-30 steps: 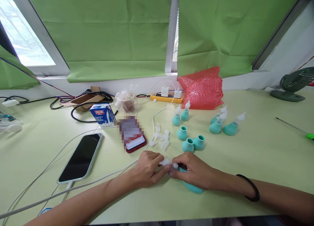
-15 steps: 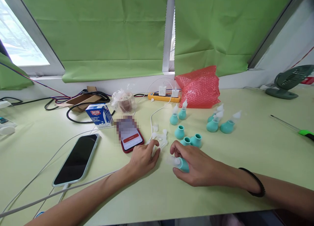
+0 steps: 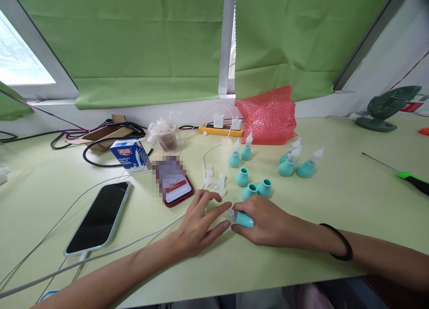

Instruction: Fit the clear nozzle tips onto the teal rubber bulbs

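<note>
My right hand (image 3: 264, 222) is wrapped round a teal rubber bulb (image 3: 244, 219) lying on its side on the pale green table (image 3: 335, 202). A clear plastic tip (image 3: 229, 214) sits at the bulb's mouth. My left hand (image 3: 197, 224) has its fingers stretched out, and their tips touch that tip. Just beyond lie loose clear tips (image 3: 214, 181) and three open teal bulbs (image 3: 254, 186). Finished bulbs with tips stand further back (image 3: 240, 152) and to the right (image 3: 296, 164).
A black phone (image 3: 98, 217) on a white cable lies at the left, a red phone (image 3: 174, 186) beside it. Behind are a milk carton (image 3: 130, 155), a red bubble-wrap bag (image 3: 268, 114), a power strip (image 3: 219, 129). A screwdriver (image 3: 407, 177) and a fan (image 3: 389, 108) are at the right.
My left hand went out to the loose clear tips and has come back to the bulb's mouth. My right hand kept hold of the bulb, which now lies flatter.
</note>
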Demonstrator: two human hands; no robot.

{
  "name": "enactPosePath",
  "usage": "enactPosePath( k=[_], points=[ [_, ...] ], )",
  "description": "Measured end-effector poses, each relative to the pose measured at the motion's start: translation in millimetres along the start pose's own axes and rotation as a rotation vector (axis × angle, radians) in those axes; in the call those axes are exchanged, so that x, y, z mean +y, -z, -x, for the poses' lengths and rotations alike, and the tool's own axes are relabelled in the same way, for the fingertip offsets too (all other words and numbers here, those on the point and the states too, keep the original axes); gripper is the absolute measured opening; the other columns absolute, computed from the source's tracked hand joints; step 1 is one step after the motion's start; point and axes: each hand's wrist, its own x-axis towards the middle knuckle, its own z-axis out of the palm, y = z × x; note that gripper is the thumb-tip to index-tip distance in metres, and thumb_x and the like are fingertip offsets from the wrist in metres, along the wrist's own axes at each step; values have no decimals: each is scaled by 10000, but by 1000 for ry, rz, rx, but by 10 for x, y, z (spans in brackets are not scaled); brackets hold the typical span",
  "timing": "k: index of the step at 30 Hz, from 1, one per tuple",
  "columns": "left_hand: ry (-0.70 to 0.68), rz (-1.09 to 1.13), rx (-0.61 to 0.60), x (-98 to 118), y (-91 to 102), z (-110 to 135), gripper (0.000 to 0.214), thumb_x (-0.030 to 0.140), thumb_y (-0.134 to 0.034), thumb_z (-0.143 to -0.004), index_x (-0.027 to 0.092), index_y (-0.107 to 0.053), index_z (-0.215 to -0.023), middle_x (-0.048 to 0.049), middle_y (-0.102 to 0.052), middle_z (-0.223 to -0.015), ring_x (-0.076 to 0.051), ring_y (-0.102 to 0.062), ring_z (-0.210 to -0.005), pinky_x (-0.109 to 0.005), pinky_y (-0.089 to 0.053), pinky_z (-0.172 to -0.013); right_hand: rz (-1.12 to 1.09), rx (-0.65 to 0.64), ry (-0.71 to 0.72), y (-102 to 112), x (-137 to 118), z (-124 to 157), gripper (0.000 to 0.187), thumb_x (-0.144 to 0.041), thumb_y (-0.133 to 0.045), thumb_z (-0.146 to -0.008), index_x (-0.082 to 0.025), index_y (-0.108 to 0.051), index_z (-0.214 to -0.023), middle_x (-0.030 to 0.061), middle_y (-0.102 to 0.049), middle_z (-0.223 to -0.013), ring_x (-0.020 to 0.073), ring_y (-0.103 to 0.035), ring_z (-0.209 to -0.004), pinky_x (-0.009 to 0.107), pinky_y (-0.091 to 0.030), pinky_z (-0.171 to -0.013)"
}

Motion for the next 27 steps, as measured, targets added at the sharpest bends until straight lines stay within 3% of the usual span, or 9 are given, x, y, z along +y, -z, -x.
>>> enactPosePath(
  k=[5, 11, 17, 21, 27],
  points=[
    [-66, 9, 49, -22, -46, 4, 309, 96, -502, -756, 135, -509, -1062, -95, -474, -911, -182, -378, -848, -345, -398, -718, 7, 8, -25, -8, -40, 17, 195, -311, -467, -703, -147, -505, -605, 37, -587, -572, 128, -505, -530, 231, -245, -481],
    [-5, 56, 127, -71, -81, 0, 281, 69, -509, -742, 165, -540, -1004, -81, -507, -906, -170, -404, -824, -338, -409, -696, -87, 62, -1, 46, -49, 34, 147, -216, -472, -690, -141, -557, -784, 38, -595, -655, 146, -526, -614, 233, -306, -539],
    [-113, -87, 175, -82, -115, 0, 205, 33, -536, -712, 126, -543, -894, -77, -546, -822, -153, -390, -749, -302, -418, -614, -151, 64, -49, 8, -47, 9, 162, -186, -438, -724, -142, -594, -731, 50, -610, -663, 153, -539, -636, 238, -322, -549],
    [-179, -172, 155, -79, -116, -3, 132, 35, -512, -728, 113, -533, -833, -73, -558, -755, -149, -392, -715, -302, -419, -594, -135, 61, -39, -37, -44, -5, 170, -188, -435, -729, -135, -593, -760, 51, -615, -671, 148, -543, -629, 233, -322, -551],
    [-34, -78, 48, -96, -137, -25, 64, 88, -484, -761, 113, -539, -781, -75, -554, -741, -149, -397, -711, -308, -414, -620, -30, 46, -42, -113, -30, -29, 166, -190, -424, -724, -118, -573, -732, 64, -609, -662, 149, -535, -611, 237, -301, -539]
  ],
)
